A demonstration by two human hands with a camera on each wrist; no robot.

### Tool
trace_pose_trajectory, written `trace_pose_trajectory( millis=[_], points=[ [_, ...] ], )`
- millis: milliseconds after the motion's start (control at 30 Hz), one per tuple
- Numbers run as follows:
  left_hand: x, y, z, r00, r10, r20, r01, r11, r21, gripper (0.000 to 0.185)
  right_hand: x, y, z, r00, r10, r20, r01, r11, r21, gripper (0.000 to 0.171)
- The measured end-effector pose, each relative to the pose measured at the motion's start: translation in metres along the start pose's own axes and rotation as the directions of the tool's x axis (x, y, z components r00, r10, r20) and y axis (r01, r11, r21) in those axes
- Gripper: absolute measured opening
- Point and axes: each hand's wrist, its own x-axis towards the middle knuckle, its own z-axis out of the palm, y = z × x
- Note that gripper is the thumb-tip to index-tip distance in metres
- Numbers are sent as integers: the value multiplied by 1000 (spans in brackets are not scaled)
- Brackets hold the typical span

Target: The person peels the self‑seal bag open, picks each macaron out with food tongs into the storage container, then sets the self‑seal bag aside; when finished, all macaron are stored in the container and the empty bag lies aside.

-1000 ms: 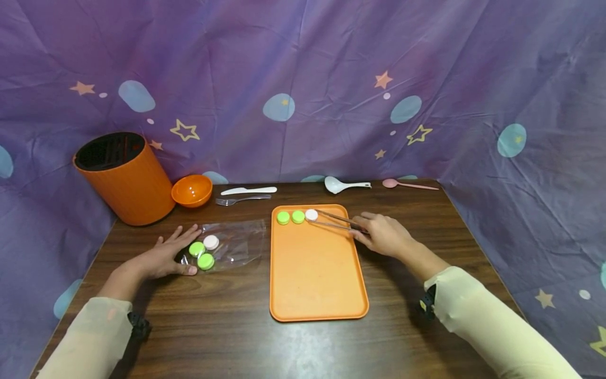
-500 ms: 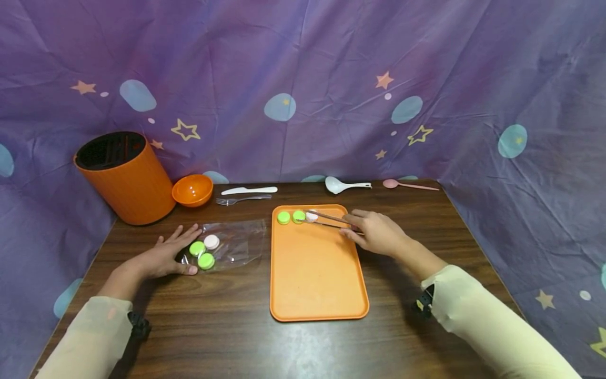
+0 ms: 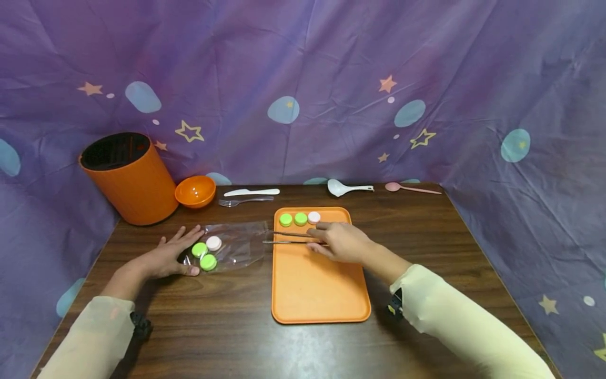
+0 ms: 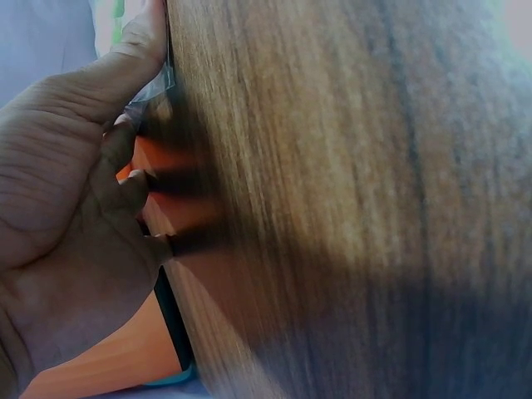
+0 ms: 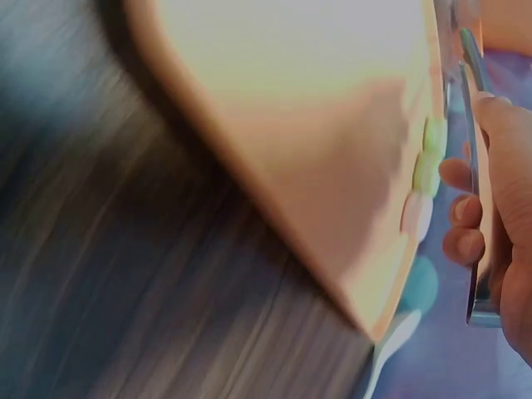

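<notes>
My left hand (image 3: 163, 261) rests on the left end of a clear plastic bag (image 3: 243, 247), thumb and fingers spread. Inside the bag lie a white macaron (image 3: 214, 242) and two green macarons (image 3: 199, 249). My right hand (image 3: 343, 242) grips metal tongs (image 3: 289, 242) above an orange tray (image 3: 322, 295). The tongs' tips stand apart near the bag's right end, with nothing between them. Along the tray's far edge sit two green macarons (image 3: 286, 219) and a pale one (image 3: 314, 217) in a row. In the right wrist view, fingers and thumb wrap the tongs (image 5: 482, 191).
An orange knife block (image 3: 134, 184) and an orange bowl (image 3: 195, 191) stand at the back left. Along the back edge lie a white knife (image 3: 252, 192), a fork (image 3: 246, 201), a white ladle (image 3: 338, 187) and a pink spoon (image 3: 393, 187). A patterned cloth hangs behind.
The tongs have come away from the pale macaron, which stays on the tray. My right hand has moved left with them towards the bag. My left hand keeps its place.
</notes>
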Motion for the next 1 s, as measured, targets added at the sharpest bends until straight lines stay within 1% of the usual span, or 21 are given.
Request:
trace_pose_trajectory(
  millis=[100, 167, 300, 367, 433, 467, 633, 667, 767, 900, 933, 1000],
  points=[
    [8, -19, 4, 1000, -16, 3, 16, 1000, 7, 122, 10, -8, 5, 999, -17, 30, 17, 1000, 10, 31],
    [9, -24, 6, 1000, -16, 0, 16, 1000, 3, 121, 16, -13, 8, 998, -19, 56, 17, 1000, 23, 33],
    [2, -10, 5, 1000, -1, -8, 1, 1000, 9, 116, 26, -24, 13, 995, -16, 95, 13, 999, 32, 34],
    [0, -5, 5, 1000, 7, -12, -7, 1000, 11, 115, 31, -29, 15, 994, -12, 106, 8, 1000, 30, 33],
    [-1, -6, 5, 1000, 19, -11, -19, 1000, 14, 114, 35, -33, 16, 993, -1, 118, -3, 999, 32, 32],
    [0, -7, 6, 1000, 8, -14, -8, 1000, 12, 115, 37, -35, 17, 993, 5, 120, -9, 999, 34, 32],
    [4, -16, 6, 1000, -6, -10, 6, 1000, -1, 119, 47, -44, 21, 990, 42, 138, -49, 998, 48, 33],
    [5, -16, 6, 1000, -19, -12, 19, 1000, -3, 120, 49, -45, 23, 990, 45, 137, -52, 997, 48, 33],
    [4, -14, 5, 1000, -13, -6, 13, 1000, 4, 121, 55, -49, 28, 991, 47, 126, -53, 998, 45, 34],
    [1, -6, 4, 1000, -11, -12, 11, 1000, 11, 118, 64, -54, 31, 991, 69, 117, -76, 996, 56, 35],
    [1, -5, 3, 1000, -1, -9, 1, 1000, 11, 117, 66, -56, 32, 990, 78, 117, -85, 995, 56, 36],
    [1, -4, 3, 1000, -12, -12, 12, 1000, 12, 117, 70, -59, 33, 989, 92, 118, -99, 994, 53, 39]
  ],
)
